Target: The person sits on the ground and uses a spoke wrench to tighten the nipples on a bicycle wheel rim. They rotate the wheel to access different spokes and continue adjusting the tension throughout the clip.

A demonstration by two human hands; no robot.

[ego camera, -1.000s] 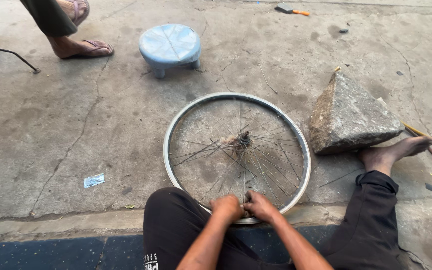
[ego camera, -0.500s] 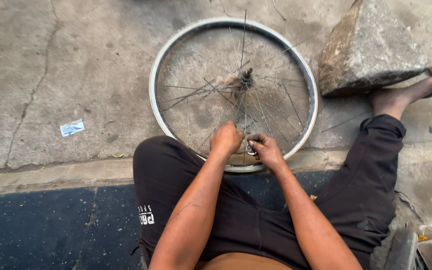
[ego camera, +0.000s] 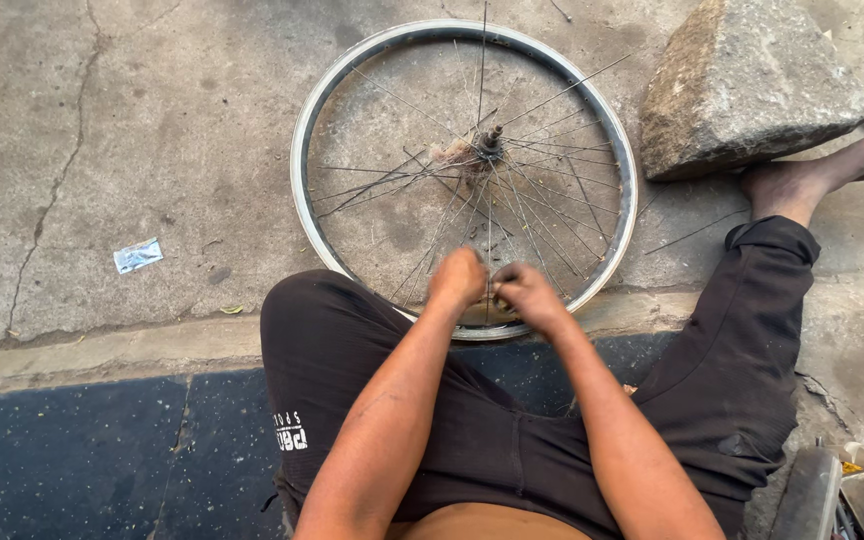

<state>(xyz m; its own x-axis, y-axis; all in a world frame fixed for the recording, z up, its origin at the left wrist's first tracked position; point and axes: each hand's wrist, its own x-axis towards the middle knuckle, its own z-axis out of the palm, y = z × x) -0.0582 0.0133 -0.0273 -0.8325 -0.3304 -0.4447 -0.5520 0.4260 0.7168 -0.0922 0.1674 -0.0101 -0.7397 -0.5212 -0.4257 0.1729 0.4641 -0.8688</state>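
Wheel rim (ego camera: 304,150) flat on concrete; hands (ego camera: 497,285) at near edge, grip unclear.

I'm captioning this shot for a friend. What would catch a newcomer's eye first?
A bare bicycle wheel lies flat on the concrete, its thin spokes fanning out from the hub. Both hands, left hand and right hand, meet at its near rim. A big rough stone block sits just right of it.

Crumpled pale wrapper (ego camera: 138,255), perhaps plastic, on concrete

Both forearms extend forward between spread knees; left hand (ego camera: 457,277) and right hand (ego camera: 527,293) close together, fingers curled, nearly touching.
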